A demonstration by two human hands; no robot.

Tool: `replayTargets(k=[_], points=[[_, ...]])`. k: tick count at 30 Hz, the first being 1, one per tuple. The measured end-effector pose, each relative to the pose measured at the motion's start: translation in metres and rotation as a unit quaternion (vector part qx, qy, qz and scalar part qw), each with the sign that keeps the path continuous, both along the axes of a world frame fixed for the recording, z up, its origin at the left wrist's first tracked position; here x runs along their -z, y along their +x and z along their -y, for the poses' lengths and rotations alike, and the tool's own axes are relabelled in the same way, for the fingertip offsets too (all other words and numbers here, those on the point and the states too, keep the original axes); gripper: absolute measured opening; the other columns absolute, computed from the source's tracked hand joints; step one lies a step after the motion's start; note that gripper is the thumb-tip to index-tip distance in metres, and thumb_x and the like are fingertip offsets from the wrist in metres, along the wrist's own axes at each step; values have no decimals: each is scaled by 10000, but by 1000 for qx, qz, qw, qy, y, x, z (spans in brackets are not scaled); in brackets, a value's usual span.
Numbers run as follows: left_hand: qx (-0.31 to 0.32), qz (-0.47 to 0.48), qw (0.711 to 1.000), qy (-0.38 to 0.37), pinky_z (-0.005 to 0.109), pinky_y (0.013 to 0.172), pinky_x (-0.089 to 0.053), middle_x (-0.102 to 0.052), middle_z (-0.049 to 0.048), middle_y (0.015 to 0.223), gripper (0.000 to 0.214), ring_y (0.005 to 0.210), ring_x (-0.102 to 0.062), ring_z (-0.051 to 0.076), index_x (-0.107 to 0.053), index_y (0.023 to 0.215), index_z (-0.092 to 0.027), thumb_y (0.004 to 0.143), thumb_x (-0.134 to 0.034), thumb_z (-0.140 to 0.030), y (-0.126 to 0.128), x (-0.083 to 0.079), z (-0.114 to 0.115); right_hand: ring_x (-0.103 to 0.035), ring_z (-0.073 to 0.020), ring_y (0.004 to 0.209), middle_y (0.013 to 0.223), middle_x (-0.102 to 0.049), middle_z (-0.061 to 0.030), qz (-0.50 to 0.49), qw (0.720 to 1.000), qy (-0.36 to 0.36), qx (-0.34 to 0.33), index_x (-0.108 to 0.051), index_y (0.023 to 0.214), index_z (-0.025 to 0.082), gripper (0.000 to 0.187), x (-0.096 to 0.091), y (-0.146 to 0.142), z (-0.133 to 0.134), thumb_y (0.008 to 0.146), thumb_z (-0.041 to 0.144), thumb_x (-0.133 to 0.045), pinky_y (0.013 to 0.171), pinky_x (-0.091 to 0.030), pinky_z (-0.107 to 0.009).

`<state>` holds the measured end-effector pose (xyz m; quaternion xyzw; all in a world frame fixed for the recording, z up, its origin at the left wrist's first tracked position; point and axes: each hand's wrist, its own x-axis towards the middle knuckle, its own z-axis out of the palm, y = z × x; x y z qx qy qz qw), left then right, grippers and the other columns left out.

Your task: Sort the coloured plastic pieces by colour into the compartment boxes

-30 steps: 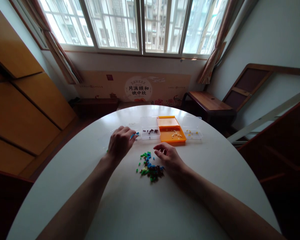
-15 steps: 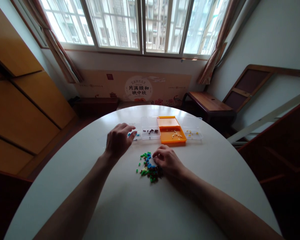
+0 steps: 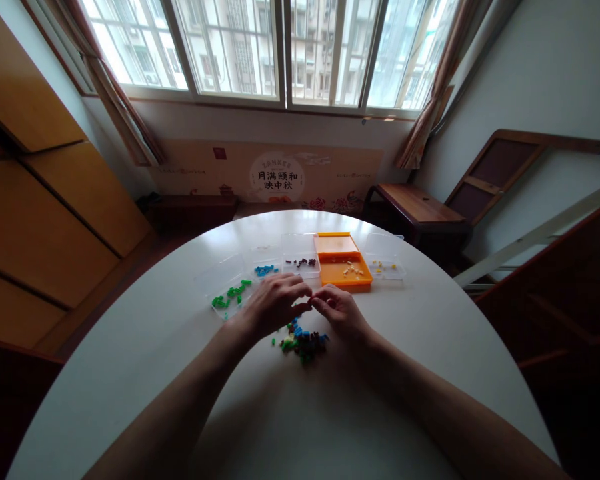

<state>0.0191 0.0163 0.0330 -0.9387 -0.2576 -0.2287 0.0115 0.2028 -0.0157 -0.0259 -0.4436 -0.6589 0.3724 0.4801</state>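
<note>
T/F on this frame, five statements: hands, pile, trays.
1. Left hand and right hand have their fingertips close together just above the pile. True.
2. The orange tray is leftmost in the row. False: the clear tray with the green pieces is leftmost.
3. The blue pieces lie in a clear tray. True.
4. The left hand reaches into the orange tray. False: it is by the pile, apart from that tray.
5. The table is square. False: its edge is rounded.
</note>
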Motion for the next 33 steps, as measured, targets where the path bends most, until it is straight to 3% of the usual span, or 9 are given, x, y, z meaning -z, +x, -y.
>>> replayTargets(k=[8, 17, 21, 27, 30, 33], points=[[16, 13, 999, 49, 257, 646, -409, -628, 9, 719, 186, 671, -543, 126, -627, 784, -178, 918, -510, -231, 2, 0, 2, -573, -143, 662, 748, -664, -38, -34, 999, 3, 24, -692, 816, 163, 242, 1, -2, 1, 835, 390, -610, 623, -458, -258], [12, 29, 999, 35, 252, 641, -421, -636, 20, 709, 237, 673, -553, 127, -654, 789, -179, 937, -478, -234, -1, 10, -4, -597, -159, 704, 790, -682, -48, -21, 999, -7, 32, -697, 862, 165, 224, 1, -4, 3, 833, 371, -612, 673, -479, -276], [-89, 71, 993, 32, 262, 635, -435, -661, 33, 745, 200, 710, -582, 152, -671, 798, -180, 913, -513, -225, -8, 16, -11, -587, -152, 707, 830, -694, -53, -25, 999, -31, 31, -697, 931, 161, 228, 2, -6, 4, 833, 347, -609, 680, -472, -272], [-302, 74, 940, 143, 309, 630, -449, -688, 77, 774, 153, 744, -613, 214, -701, 869, -178, 867, -550, -207, -26, 13, -27, -567, -141, 672, 787, -679, -40, -5, 999, -33, 36, -699, 926, 169, 211, 5, -5, 3, 835, 330, -597, 646, -459, -259], [-333, 74, 930, 136, 297, 596, -445, -703, 83, 872, 226, 750, -636, 215, -678, 1044, -180, 873, -535, -220, -35, 7, -34, -558, -138, 665, 773, -668, -36, 1, 999, -33, 35, -698, 928, 171, 200, 6, -4, 3, 832, 314, -596, 637, -461, -257], [-346, 128, 922, 117, 290, 591, -445, -712, 64, 899, 230, 716, -646, 200, -680, 1039, -188, 881, -527, -253, -41, 2, -35, -540, -128, 653, 772, -643, -28, 27, 999, -19, 39, -704, 950, 181, 182, 5, -4, 4, 827, 249, -588, 624, -461, -248]])
